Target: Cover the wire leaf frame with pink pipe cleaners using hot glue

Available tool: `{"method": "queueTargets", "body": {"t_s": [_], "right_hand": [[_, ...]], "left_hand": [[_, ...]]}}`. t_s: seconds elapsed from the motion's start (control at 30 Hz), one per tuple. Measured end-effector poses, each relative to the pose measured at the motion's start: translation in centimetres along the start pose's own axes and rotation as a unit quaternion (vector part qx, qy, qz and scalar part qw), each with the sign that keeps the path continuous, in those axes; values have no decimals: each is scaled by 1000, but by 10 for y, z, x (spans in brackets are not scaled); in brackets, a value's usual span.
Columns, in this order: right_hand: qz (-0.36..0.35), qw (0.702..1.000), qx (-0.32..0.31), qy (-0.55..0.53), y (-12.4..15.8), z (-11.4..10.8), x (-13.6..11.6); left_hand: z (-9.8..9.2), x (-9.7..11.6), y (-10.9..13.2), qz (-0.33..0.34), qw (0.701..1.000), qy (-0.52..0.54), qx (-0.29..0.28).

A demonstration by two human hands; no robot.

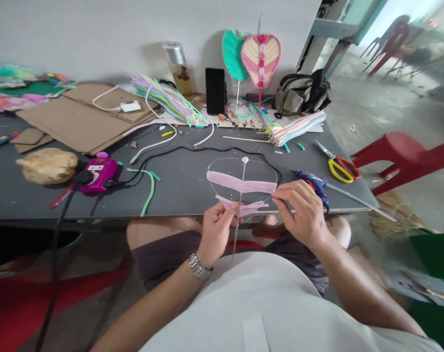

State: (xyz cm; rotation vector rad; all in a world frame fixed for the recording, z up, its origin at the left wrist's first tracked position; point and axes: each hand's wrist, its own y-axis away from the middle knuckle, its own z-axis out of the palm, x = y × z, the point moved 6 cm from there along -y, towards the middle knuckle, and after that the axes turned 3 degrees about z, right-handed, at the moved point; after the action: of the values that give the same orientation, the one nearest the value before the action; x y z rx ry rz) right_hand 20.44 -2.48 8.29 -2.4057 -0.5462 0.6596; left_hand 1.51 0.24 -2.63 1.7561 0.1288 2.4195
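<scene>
A round wire frame (217, 159) on a thin stick is held over the table's front edge. Across its middle runs a pink band (240, 185) of side-by-side strips, bent slightly at the stick. Lower down are shorter pink strips (256, 209). My left hand (218, 227), with a metal watch on the wrist, pinches the stick and the lower strips where they cross. My right hand (300, 208) has thumb and forefinger pinched at the right end of the pink band, by the wire. A small pink tuft (245, 160) tops the stick.
Scissors (341, 168) and a blue glue gun (313, 183) lie to the right. A purple power socket (100, 175) with cables is at the left. Behind stand a phone (215, 91), a bottle (178, 68), and green and pink fans (261, 61). A red stool (405, 151) is at the right.
</scene>
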Motion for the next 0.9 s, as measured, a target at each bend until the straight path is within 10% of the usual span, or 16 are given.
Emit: {"method": "queueTargets", "body": {"t_s": [0.9], "right_hand": [[-130,974,-150,113,-6,42,-37]], "left_hand": [[7,-8,2,0,999,32,-32]]}}
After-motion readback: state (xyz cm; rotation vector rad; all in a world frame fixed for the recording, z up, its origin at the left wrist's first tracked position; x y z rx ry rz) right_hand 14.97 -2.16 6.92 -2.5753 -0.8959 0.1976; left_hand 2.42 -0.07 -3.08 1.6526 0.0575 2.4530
